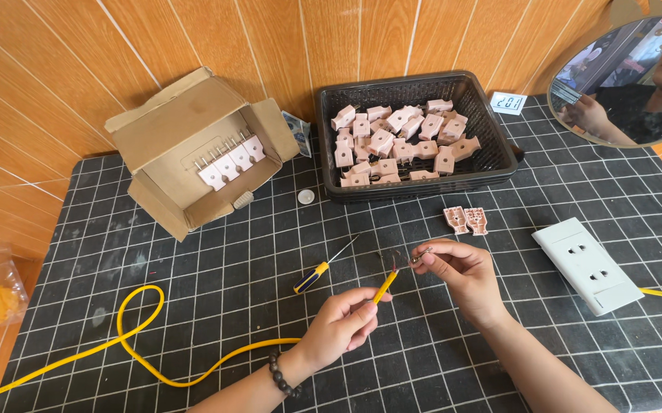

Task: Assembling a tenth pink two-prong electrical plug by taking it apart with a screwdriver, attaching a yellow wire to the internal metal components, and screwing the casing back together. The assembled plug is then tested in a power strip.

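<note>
The left hand (344, 325) is pinched shut around the end of a yellow cable (136, 336), holding it just behind the stripped tip so the bare strands point up and to the right. The right hand (453, 271) meets it there, thumb and forefinger closed on a small metal piece (420, 256) right at those strands; what the piece is exactly, I cannot tell, it is too small. The rest of the cable loops away across the checked black mat (193, 260) and off the left edge.

Here is where it could slip. The grip on that metal piece is a fingertip pinch, and a small twist might let it drop onto the mat and be hard to find among the grid lines. The strands look thin, so too much bending at the tip could fray or snap them. The long loose loop of cable is free to drag, and a tug on it might pull the tip out of line.

A screwdriver (323, 268) with a yellow and blue handle lies just beside the left hand, and two pink plug halves (466, 220) sit near the right, in front of a black basket (491, 164) of pink plug parts. A white socket (587, 264) rests well to the right, an open cardboard box (174, 126) to the left.
</note>
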